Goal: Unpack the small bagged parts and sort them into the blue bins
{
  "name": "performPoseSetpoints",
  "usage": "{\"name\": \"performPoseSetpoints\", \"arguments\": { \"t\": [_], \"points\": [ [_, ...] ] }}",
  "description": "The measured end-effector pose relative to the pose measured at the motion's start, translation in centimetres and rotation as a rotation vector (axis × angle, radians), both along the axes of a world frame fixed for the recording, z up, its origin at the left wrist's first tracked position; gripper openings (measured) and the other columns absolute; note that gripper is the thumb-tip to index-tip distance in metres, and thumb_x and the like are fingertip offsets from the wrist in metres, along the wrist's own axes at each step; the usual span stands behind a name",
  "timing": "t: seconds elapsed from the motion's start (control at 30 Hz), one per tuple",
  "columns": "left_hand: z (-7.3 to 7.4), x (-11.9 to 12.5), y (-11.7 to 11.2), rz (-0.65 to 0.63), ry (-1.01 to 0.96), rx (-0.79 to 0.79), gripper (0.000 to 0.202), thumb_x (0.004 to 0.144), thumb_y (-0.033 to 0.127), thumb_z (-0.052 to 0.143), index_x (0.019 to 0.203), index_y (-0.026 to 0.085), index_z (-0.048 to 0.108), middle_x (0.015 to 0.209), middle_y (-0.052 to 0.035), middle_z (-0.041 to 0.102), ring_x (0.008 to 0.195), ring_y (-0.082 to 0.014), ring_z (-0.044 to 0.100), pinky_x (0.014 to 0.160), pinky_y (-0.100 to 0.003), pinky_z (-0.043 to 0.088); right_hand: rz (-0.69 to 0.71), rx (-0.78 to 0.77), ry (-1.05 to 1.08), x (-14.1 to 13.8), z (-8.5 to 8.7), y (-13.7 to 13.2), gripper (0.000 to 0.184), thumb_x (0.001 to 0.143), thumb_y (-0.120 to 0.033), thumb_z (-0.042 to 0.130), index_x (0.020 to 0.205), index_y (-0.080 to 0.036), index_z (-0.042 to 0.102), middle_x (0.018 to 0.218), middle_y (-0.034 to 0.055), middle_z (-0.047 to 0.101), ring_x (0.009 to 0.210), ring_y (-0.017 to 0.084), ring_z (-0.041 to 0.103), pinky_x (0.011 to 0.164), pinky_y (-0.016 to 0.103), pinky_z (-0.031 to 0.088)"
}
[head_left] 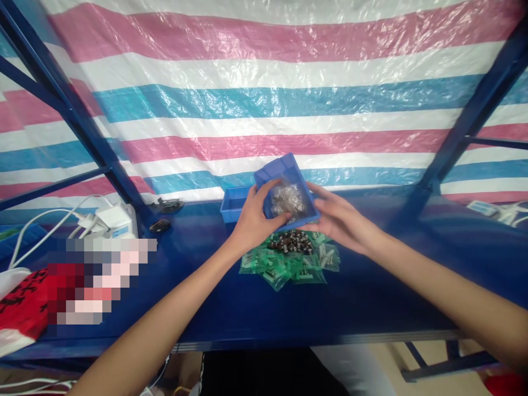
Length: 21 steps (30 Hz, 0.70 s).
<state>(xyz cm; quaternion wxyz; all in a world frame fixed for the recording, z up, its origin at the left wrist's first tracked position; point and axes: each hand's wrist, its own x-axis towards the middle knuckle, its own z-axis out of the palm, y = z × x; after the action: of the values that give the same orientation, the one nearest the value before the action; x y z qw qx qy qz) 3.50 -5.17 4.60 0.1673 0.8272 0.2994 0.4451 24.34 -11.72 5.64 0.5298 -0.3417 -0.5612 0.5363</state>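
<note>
Blue bin (pixel 290 169) with clear packaging (pixel 287 198) inside is being held tilted between the left hand (pixel 256 219) and the right hand (pixel 340 221), near green packets (pixel 277 269) on the table (pixel 371 302); this handling step is probably calling next for steady support.

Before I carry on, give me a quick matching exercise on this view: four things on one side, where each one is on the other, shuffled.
Things:
1. Clear plastic
2. Green bags
3. Striped sheet
4. Left hand

Places:
A. Behind the table
B. Gripping the tilted blue bin
C. Inside the bin held up in both hands
D. Lying in front of the bins, nearer the person

Pairs: 1-C, 2-D, 3-A, 4-B.
</note>
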Motion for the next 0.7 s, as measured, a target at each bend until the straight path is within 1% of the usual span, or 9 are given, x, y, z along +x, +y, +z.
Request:
{"name": "performPoseSetpoints", "arguments": {
  "t": [0.07, 0.1, 0.2, 0.3, 0.4, 0.47, 0.57, 0.63, 0.7],
  "points": [
    [-0.16, 0.04, -0.22, 0.036, 0.058, 0.013, 0.072, 0.085, 0.039, 0.076, 0.148, 0.031, 0.043, 0.143, -0.0107, 0.051, 0.136, -0.0337, 0.045, 0.106, -0.051, 0.048, -0.054, -0.015, -0.004, -0.09, -0.39, 0.10, 0.066, 0.088, -0.036, 0.069, 0.148, -0.027, 0.045, 0.132, 0.0099, 0.066, 0.114, 0.029, 0.070, 0.099, 0.051, 0.060],
    [-0.22, 0.04, -0.26, 0.060, 0.082, 0.009, 0.070, 0.085, 0.042, 0.076, 0.147, 0.030, 0.045, 0.144, -0.0115, 0.050, 0.136, -0.0350, 0.044, 0.105, -0.052, 0.049, -0.076, -0.018, -0.005, -0.16, -0.57, 0.14, 0.064, 0.088, -0.034, 0.069, 0.148, -0.026, 0.046, 0.131, 0.0099, 0.066, 0.112, 0.028, 0.071, 0.098, 0.051, 0.061],
    [-0.33, -0.03, -0.11, 0.131, 0.099, 0.024, 0.050, 0.086, 0.044, 0.076, 0.130, 0.027, 0.060, 0.153, -0.0124, 0.037, 0.130, -0.0349, 0.051, 0.099, -0.051, 0.054, -0.110, -0.015, 0.019, -0.46, -0.90, 0.23, 0.058, 0.090, -0.035, 0.067, 0.144, -0.023, 0.049, 0.134, 0.0110, 0.064, 0.116, 0.029, 0.069, 0.098, 0.050, 0.062],
    [-0.33, -0.09, 0.12, 0.158, 0.070, 0.098, 0.029, 0.086, 0.038, 0.077, 0.110, 0.024, 0.069, 0.157, -0.0090, 0.030, 0.131, -0.0322, 0.052, 0.105, -0.051, 0.050, -0.142, -0.025, 0.046, -0.67, -0.90, 0.23, 0.058, 0.090, -0.035, 0.068, 0.144, -0.022, 0.049, 0.136, 0.0122, 0.063, 0.119, 0.030, 0.067, 0.099, 0.050, 0.062],
    [-0.16, -0.06, 0.08, 0.166, 0.057, 0.183, 0.016, 0.086, 0.034, 0.077, 0.096, 0.022, 0.072, 0.152, -0.0077, 0.037, 0.137, -0.0320, 0.047, 0.109, -0.050, 0.046, -0.176, -0.046, 0.046, -0.77, -0.81, 0.24, 0.062, 0.089, -0.034, 0.070, 0.145, -0.020, 0.047, 0.135, 0.0135, 0.064, 0.120, 0.031, 0.067, 0.099, 0.052, 0.062],
    [-0.01, -0.01, -0.08, 0.164, 0.057, 0.223, 0.011, 0.089, 0.032, 0.074, 0.090, 0.021, 0.072, 0.143, -0.0086, 0.049, 0.132, -0.0305, 0.051, 0.107, -0.049, 0.047, -0.200, -0.049, 0.030, -0.77, -0.79, 0.30, 0.063, 0.089, -0.034, 0.070, 0.145, -0.020, 0.046, 0.134, 0.0136, 0.065, 0.121, 0.031, 0.067, 0.099, 0.051, 0.062],
    [0.13, 0.07, -0.31, 0.132, 0.055, 0.229, 0.009, 0.093, 0.029, 0.068, 0.091, 0.020, 0.068, 0.115, -0.0066, 0.067, 0.113, -0.0257, 0.062, 0.101, -0.044, 0.048, -0.230, -0.030, -0.003, -0.60, -0.86, 0.52, 0.061, 0.089, -0.038, 0.070, 0.143, -0.020, 0.048, 0.134, 0.0129, 0.065, 0.123, 0.032, 0.066, 0.096, 0.049, 0.064],
    [0.15, 0.10, -0.38, 0.120, 0.040, 0.176, 0.008, 0.096, 0.028, 0.064, 0.094, 0.021, 0.065, 0.100, -0.0032, 0.071, 0.098, -0.0220, 0.066, 0.091, -0.038, 0.051, -0.250, -0.021, -0.018, -0.40, -0.99, 0.72, 0.062, 0.088, -0.040, 0.071, 0.142, -0.021, 0.048, 0.134, 0.0123, 0.064, 0.125, 0.032, 0.064, 0.094, 0.048, 0.065],
    [0.15, 0.11, -0.36, 0.121, 0.006, 0.106, 0.007, 0.097, 0.028, 0.060, 0.096, 0.021, 0.062, 0.093, -0.0013, 0.071, 0.087, -0.0190, 0.067, 0.078, -0.031, 0.051, -0.276, -0.020, -0.030, -0.21, -1.13, 0.89, 0.062, 0.087, -0.042, 0.072, 0.141, -0.022, 0.049, 0.133, 0.0119, 0.063, 0.128, 0.033, 0.062, 0.092, 0.048, 0.067]
  ]
}}
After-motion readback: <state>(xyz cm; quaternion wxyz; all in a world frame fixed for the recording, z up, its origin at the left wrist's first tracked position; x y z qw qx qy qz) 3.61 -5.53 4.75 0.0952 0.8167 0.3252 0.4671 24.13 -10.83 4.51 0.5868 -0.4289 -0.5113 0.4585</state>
